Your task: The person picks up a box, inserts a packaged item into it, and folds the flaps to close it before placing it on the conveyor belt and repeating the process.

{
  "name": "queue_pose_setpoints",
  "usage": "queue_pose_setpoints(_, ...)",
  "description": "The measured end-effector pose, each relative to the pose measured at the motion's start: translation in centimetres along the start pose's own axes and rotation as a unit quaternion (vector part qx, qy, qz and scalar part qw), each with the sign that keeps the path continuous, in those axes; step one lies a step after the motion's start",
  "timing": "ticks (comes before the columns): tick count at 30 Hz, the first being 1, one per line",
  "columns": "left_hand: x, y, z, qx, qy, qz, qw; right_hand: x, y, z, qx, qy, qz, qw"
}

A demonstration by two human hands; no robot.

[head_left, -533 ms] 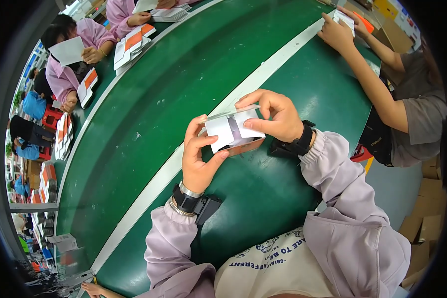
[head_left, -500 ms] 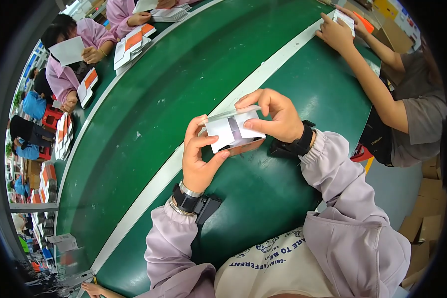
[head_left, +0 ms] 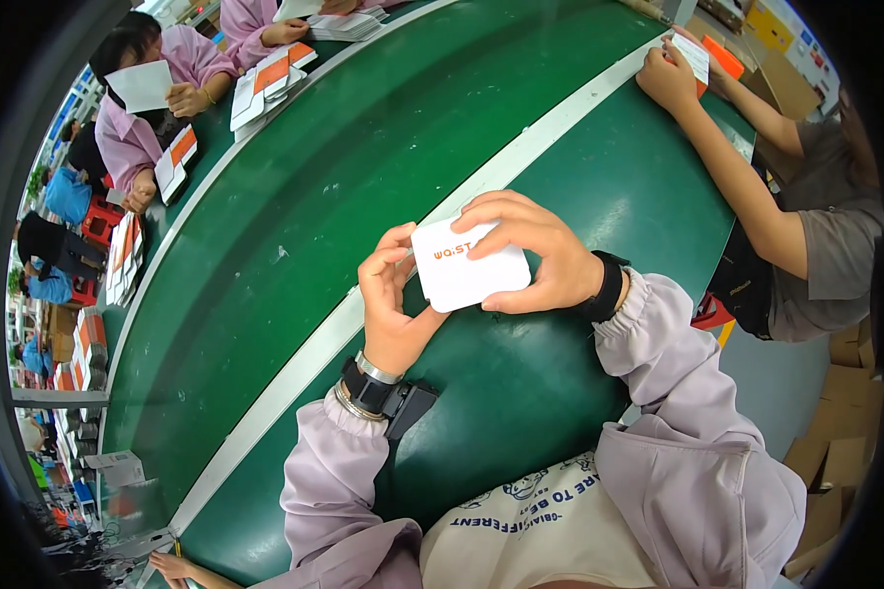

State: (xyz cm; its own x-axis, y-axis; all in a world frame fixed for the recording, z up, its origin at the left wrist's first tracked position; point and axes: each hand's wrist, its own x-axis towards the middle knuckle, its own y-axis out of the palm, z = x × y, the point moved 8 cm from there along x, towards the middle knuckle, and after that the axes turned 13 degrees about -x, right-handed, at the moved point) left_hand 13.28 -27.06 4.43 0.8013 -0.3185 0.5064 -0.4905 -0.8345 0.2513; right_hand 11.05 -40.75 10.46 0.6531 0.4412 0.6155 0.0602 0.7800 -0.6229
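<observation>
Over the green work surface I hold a small white carton (head_left: 467,275) with rounded corners and orange printing on its upper face. My left hand (head_left: 395,304) grips its left edge, thumb along the near corner and fingers at the far side. From the right, my right hand (head_left: 538,257) is closed round the carton, fingers lying across the top face and thumb at the near edge. The underside and sides of the carton are hidden from me. Black bands are strapped to both my wrists.
A white strip (head_left: 309,339) divides the green table (head_left: 295,245). At right a co-worker's hand (head_left: 673,83) holds a white and orange box. Across the table, people in pink sleeves handle white sheets beside flat orange-and-white cartons (head_left: 265,83). Brown cardboard boxes (head_left: 840,422) stand at right.
The carton's loose white flaps and the clear piece over them no longer show; a flat printed white face now points up. My right hand has shifted onto that face.
</observation>
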Motion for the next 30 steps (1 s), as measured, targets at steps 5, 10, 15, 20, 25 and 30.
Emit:
queue_pose_setpoints(5,0.4,0.5,-0.6,0.044,-0.001,0.018,0.999,0.0,-0.2,0.6,-0.06,0.001,-0.019,0.998)
queue_pose_setpoints(10,0.4,0.8,-0.5,0.067,0.001,0.029,0.997,-0.3,0.2,-0.3,-0.033,0.013,0.004,0.999)
queue_pose_setpoints(15,0.0,0.2,-0.3,0.09,0.017,0.044,0.995,0.5,0.5,1.1,-0.054,-0.048,0.056,0.996)
queue_pose_setpoints(20,0.0,-0.1,-0.3,0.174,0.003,0.06,0.983,0.5,1.1,1.1,-0.035,-0.045,0.081,0.995)
queue_pose_setpoints(25,-1.3,-3.2,2.0,0.026,-0.164,-0.055,0.985,-0.1,-1.3,-1.6,-0.088,0.028,0.017,0.996)
queue_pose_setpoints(30,-2.0,-6.1,2.2,-0.002,-0.225,-0.064,0.972,-4.0,-8.7,-8.4,-0.379,0.191,-0.19,0.885)
